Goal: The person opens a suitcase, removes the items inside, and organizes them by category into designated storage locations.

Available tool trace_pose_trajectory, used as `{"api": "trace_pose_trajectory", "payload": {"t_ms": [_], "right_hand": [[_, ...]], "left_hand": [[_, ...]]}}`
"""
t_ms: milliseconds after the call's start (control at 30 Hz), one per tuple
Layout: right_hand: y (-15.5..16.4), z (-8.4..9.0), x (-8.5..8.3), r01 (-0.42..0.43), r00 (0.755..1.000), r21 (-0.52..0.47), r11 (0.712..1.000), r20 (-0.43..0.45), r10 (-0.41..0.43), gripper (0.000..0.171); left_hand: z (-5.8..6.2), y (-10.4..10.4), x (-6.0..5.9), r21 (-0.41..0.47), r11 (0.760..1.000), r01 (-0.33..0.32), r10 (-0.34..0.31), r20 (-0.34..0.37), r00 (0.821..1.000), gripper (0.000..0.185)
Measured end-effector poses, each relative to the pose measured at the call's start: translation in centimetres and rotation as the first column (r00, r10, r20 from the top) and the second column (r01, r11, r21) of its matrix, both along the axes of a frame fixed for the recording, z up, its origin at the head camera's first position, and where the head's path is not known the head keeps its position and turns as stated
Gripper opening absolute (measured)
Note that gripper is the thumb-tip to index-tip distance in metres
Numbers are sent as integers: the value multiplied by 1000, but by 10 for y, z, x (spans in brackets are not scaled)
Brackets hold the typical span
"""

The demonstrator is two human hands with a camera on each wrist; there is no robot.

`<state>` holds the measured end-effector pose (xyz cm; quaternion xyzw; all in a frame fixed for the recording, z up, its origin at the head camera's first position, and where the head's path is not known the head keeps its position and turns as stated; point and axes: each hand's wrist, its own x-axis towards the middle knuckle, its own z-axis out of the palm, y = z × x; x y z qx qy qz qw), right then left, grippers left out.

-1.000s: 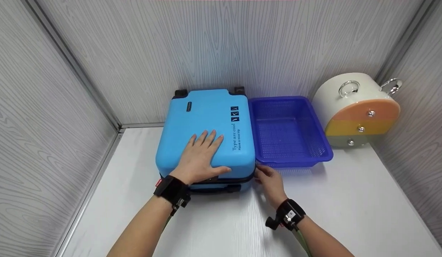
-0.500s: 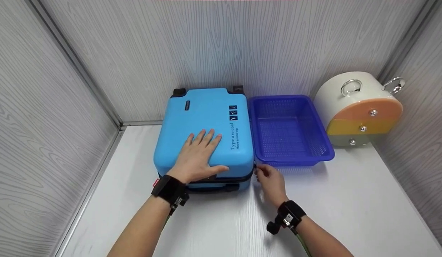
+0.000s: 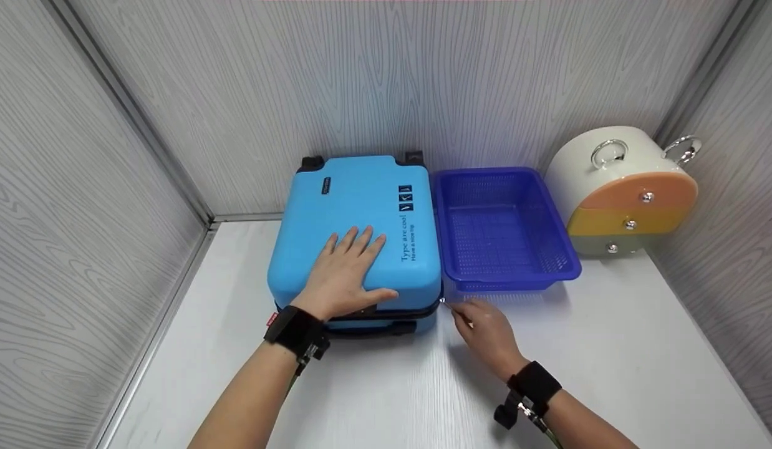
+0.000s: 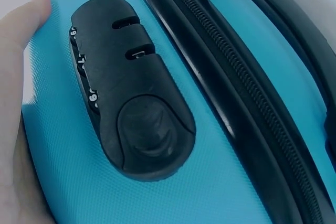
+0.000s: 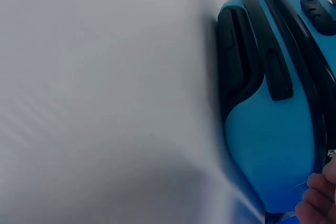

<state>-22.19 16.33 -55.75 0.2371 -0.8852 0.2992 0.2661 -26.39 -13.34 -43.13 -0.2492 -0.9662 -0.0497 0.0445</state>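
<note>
You are working on the zipper of the small blue suitcase [image 3: 355, 234], which is lying flat on the white table [image 3: 392, 386], near the back wall and just beside the blue basket [image 3: 501, 227]. Your left hand [image 3: 345, 277] is resting flat on the lid with straight fingers, holding the case steady; the left wrist view shows the black number lock [image 4: 131, 90] right under it. Your right hand [image 3: 486, 330] is at the near right corner of the case, and its fingers are pinching the little silver zipper pull [image 3: 444, 302]. I think you are in the middle of running the zipper around that corner. The next move likely needs a steady pull along the black zipper line [image 4: 247, 103] while your left hand is pressing down. Compared with a second ago, your right hand is sitting lower and farther toward you, and your left hand is staying in the same spot. The round drawer box [image 3: 623, 193] is standing in the right corner.
</note>
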Motion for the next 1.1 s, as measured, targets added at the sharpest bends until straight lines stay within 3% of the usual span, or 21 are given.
{"api": "trace_pose_trajectory", "payload": {"t_ms": [167, 333, 433, 567, 733, 900, 1100], "right_hand": [[2, -1, 4, -37, 999, 42, 998, -19, 38, 19], [2, -5, 2, -48, 999, -3, 999, -20, 48, 19], [3, -6, 1, -58, 998, -15, 998, -7, 57, 20], [3, -4, 3, -70, 997, -9, 997, 5, 71, 22], [-2, -2, 9, -103, 994, 15, 995, -36, 103, 23], [-15, -3, 15, -157, 983, 15, 988, -94, 157, 22], [-38, -4, 21, -195, 977, -2, 981, -88, 194, 22]], "left_hand": [[1, -8, -1, 1, 1000, 23, -23, 11, 1000, 106], [-2, -48, -1, 25, 998, 54, -54, -26, 998, 103], [-7, -78, 3, 42, 999, 11, -8, -60, 998, 105], [-13, -104, 7, 130, 991, -45, 50, -41, 998, 107], [-17, -109, 7, 232, 972, -37, 42, -16, 999, 106], [-19, -108, 8, 243, 969, -44, 52, -27, 998, 106], [-21, -108, 8, 244, 969, -34, 45, -40, 998, 105]]}}
